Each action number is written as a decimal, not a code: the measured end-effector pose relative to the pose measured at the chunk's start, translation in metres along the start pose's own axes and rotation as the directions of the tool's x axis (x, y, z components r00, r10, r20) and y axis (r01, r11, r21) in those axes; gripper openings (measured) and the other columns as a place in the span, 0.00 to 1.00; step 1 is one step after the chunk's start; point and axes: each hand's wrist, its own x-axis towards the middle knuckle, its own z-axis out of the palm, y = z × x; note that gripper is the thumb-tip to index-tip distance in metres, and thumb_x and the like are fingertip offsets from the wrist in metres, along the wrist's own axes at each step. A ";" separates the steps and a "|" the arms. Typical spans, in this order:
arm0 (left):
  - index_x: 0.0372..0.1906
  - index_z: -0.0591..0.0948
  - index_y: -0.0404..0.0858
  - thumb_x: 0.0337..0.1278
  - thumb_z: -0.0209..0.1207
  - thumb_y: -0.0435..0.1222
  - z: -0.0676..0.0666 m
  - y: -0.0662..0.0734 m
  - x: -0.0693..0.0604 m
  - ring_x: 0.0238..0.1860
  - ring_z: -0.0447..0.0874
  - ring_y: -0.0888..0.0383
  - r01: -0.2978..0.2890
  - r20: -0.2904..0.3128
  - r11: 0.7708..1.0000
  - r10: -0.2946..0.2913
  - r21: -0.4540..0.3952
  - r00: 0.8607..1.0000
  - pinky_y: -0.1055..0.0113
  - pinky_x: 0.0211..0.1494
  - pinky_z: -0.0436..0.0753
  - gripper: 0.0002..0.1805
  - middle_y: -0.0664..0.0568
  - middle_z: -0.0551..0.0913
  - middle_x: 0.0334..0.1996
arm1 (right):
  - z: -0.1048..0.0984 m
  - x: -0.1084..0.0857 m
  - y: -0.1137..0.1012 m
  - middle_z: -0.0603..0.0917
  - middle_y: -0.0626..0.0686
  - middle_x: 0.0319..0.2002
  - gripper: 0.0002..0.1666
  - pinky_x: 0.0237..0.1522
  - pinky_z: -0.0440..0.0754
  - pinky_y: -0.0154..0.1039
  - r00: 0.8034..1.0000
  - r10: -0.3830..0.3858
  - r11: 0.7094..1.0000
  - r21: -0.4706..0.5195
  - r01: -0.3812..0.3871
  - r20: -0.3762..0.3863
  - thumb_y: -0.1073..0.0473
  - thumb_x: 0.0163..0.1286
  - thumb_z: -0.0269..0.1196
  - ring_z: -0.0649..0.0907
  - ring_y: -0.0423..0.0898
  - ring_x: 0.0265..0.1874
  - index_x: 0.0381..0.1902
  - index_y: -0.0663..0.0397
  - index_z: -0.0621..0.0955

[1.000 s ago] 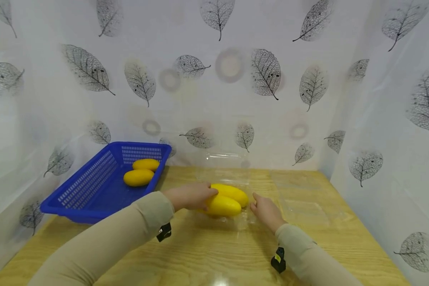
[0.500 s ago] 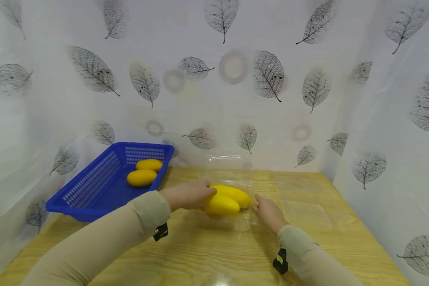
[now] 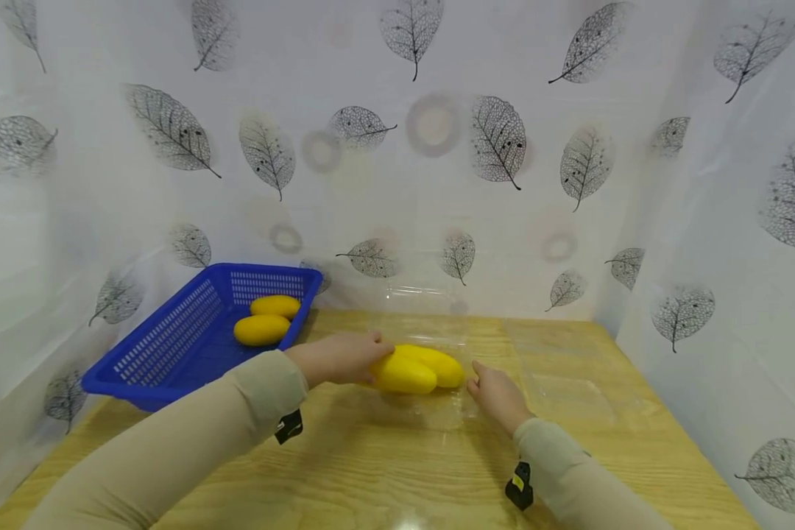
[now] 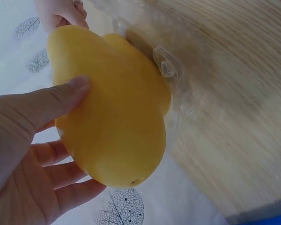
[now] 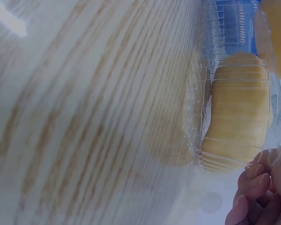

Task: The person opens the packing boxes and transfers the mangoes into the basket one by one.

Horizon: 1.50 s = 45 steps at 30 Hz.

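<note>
My left hand grips a plump yellow mango, thumb on one side and fingers on the other. That mango is held above a clear plastic clamshell box on the table. A second yellow mango lies inside the box, partly covered by the held one in the head view. My right hand is at the box's right end; in the right wrist view its curled fingers pinch the clear rim.
A blue perforated basket stands at the left with two yellow mangoes in it. Another clear plastic piece lies on the wooden table at the right. Leaf-patterned sheeting encloses the back and sides.
My left hand has drawn the held mango a little to the left and up, showing more of the mango in the box. The right hand stays at the box's end.
</note>
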 end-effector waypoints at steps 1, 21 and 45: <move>0.60 0.72 0.41 0.54 0.64 0.41 0.000 -0.001 -0.001 0.50 0.77 0.49 0.008 0.004 1.000 -0.008 -0.001 1.000 0.56 0.54 0.75 0.27 0.41 0.74 0.54 | 0.000 0.000 0.000 0.62 0.45 0.10 0.28 0.14 0.58 0.33 1.000 0.000 1.000 0.002 0.000 -0.001 0.62 0.69 0.53 0.57 0.39 0.09 0.64 0.70 0.65; 0.60 0.70 0.41 0.55 0.63 0.40 -0.005 -0.012 -0.018 0.50 0.77 0.44 0.002 0.012 0.999 -0.002 -0.036 1.000 0.52 0.54 0.75 0.27 0.38 0.70 0.58 | 0.004 0.001 0.001 0.65 0.47 0.11 0.28 0.13 0.59 0.33 1.000 0.009 1.000 0.011 -0.009 -0.014 0.63 0.68 0.53 0.58 0.39 0.10 0.63 0.72 0.66; 0.61 0.70 0.34 0.53 0.64 0.37 -0.023 -0.025 -0.035 0.43 0.78 0.49 -0.041 -0.026 0.999 0.041 -0.028 0.999 0.55 0.49 0.78 0.30 0.41 0.74 0.50 | 0.001 0.000 -0.001 0.65 0.47 0.12 0.28 0.14 0.62 0.33 1.000 0.029 1.000 0.007 -0.029 0.000 0.62 0.69 0.53 0.60 0.39 0.10 0.64 0.71 0.65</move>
